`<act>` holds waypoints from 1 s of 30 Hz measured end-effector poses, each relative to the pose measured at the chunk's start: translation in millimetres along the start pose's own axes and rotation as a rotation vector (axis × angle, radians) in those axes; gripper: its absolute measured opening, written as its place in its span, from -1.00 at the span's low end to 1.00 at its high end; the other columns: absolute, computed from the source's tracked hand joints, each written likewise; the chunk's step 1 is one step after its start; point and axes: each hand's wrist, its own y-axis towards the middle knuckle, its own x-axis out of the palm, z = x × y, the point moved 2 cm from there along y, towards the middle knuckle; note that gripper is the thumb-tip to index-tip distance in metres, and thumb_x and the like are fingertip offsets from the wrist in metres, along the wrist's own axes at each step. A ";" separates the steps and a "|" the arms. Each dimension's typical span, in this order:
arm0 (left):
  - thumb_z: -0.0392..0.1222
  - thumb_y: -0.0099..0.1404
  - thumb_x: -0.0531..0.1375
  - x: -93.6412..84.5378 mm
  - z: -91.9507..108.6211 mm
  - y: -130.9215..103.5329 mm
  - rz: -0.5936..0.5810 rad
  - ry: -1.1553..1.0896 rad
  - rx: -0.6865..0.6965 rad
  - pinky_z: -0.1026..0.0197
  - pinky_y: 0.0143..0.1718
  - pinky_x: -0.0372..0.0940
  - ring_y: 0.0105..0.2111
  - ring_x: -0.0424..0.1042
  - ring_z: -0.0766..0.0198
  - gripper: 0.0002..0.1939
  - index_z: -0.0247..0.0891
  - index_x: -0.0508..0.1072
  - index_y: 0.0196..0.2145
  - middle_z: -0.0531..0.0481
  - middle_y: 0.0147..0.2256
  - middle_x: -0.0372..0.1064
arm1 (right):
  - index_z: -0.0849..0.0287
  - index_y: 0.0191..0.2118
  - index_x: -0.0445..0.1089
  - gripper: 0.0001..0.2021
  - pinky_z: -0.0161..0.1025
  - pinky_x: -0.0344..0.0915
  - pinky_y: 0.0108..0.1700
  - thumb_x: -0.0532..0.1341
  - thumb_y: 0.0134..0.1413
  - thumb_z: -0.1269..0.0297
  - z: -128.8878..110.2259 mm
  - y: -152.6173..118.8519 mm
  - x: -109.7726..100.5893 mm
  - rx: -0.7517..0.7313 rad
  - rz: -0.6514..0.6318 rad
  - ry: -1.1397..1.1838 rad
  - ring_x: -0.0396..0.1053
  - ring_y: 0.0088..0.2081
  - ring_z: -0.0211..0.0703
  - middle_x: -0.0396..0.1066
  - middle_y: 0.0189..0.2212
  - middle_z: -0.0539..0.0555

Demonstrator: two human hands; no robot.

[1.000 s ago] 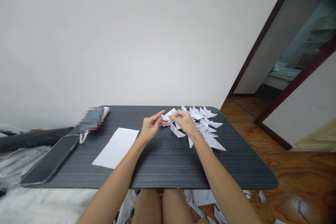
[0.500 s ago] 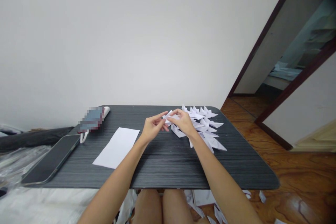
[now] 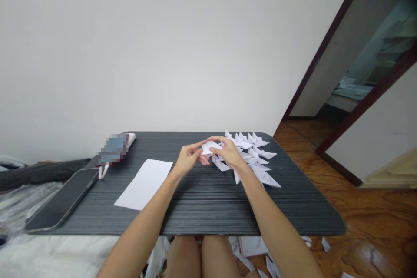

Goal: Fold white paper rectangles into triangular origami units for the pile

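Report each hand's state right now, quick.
Left hand: closed on one end of a small folded white paper.
Right hand: closed on the other end of the same folded white paper.

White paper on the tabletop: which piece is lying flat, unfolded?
The rectangular sheet right of the phone; the boat-shaped pieces further right and the small paper between the left hand and right hand are folded.
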 end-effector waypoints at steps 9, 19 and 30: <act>-0.20 0.06 0.14 -4.1 5.4 -0.8 0.112 0.032 -0.007 0.35 -0.74 0.16 -0.74 0.32 0.34 -0.68 -0.52 0.38 -0.26 0.01 -0.68 0.32 | 0.18 -0.35 0.41 -0.75 -0.26 0.25 -0.36 0.09 -0.23 0.46 -3.9 -2.7 5.9 0.029 -0.104 -0.114 0.29 -0.36 -0.20 0.37 -0.34 0.06; -0.19 0.09 0.15 0.9 -0.9 -0.5 0.013 -0.062 -0.033 0.30 -0.63 0.24 -0.65 0.39 0.26 -0.39 -0.52 0.09 0.06 -0.03 -0.63 0.37 | 0.16 -0.42 0.35 -0.80 -0.20 0.22 -0.13 0.08 -0.25 0.52 0.5 -0.6 15.0 -0.161 0.069 -0.295 0.17 -0.13 -0.16 0.12 -0.23 0.08; -0.08 0.11 0.11 -9.3 -0.6 5.3 0.190 0.085 0.208 0.21 -0.33 0.32 -0.32 0.42 0.18 -0.61 -0.43 0.36 -0.17 -0.15 -0.31 0.43 | 0.21 -0.41 0.37 -0.86 -0.26 0.28 -0.31 0.11 -0.16 0.35 3.4 2.1 7.7 -0.011 0.214 0.007 0.30 -0.42 -0.28 0.30 -0.33 0.06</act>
